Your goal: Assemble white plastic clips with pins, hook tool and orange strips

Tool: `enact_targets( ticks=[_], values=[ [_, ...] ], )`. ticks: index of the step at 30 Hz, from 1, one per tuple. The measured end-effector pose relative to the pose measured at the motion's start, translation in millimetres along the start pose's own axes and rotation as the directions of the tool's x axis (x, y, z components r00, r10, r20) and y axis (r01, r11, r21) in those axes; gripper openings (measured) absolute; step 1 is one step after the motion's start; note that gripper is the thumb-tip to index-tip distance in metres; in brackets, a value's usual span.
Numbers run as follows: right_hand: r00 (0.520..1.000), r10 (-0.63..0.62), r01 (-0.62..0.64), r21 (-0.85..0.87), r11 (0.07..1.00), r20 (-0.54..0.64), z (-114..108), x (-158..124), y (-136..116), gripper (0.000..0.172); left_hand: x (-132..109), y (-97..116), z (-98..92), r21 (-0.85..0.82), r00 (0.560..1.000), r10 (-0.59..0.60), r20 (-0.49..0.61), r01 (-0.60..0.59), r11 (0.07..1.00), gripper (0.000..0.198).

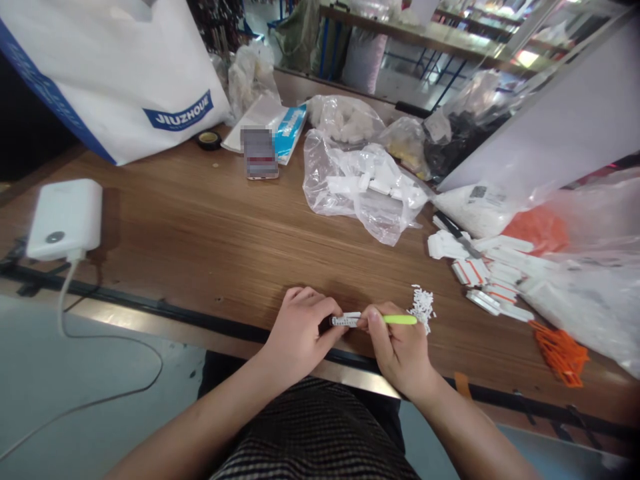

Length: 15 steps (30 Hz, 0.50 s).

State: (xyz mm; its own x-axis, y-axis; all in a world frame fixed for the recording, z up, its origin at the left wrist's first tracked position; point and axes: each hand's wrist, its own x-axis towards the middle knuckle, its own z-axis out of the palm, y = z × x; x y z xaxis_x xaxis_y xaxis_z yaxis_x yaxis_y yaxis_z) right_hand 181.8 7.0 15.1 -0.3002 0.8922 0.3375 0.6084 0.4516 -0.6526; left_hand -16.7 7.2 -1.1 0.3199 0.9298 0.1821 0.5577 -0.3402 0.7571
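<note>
The left hand (297, 330) and right hand (397, 350) meet above the front edge of a wood-topped counter (190, 233), their fingers (305, 297) clamped together on a notched white plastic strip (345, 321). The left hand grips one end of the strip, while the right pinches the other end together with a lime-green stick (400, 320). Just right of the strip, past the right hand, lies a small heap of white plastic bits (423, 307). Farther right of the strip are white-and-orange plastic pieces (470, 272) and a tangle of orange plastic strands (560, 353). Well ahead of the strip sits a clear plastic bag (360, 187) holding white pieces. Far left of the strip is a white power bank (65, 220) with its cable, and beyond the strip, toward the left, are a roll of tape (209, 140) and a white tote bag (120, 73) with blue lettering.
</note>
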Motion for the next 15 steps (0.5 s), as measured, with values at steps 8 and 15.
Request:
enact_targets(
  ticks=[8,15],
  values=[
    [0.991,0.048,-0.045,0.023,0.999,-0.122,-1.9,-7.4,5.9,0.03,0.4,0.5,-0.6,-0.013,1.0,-0.005,0.004,0.005,1.0,0.01],
    [0.994,0.069,-0.067,0.024,0.997,-0.088,-1.7,-6.3,4.9,0.033,1.4,2.5,-1.1,-0.017,1.0,-0.016,0.007,0.016,1.0,0.01]
  ],
)
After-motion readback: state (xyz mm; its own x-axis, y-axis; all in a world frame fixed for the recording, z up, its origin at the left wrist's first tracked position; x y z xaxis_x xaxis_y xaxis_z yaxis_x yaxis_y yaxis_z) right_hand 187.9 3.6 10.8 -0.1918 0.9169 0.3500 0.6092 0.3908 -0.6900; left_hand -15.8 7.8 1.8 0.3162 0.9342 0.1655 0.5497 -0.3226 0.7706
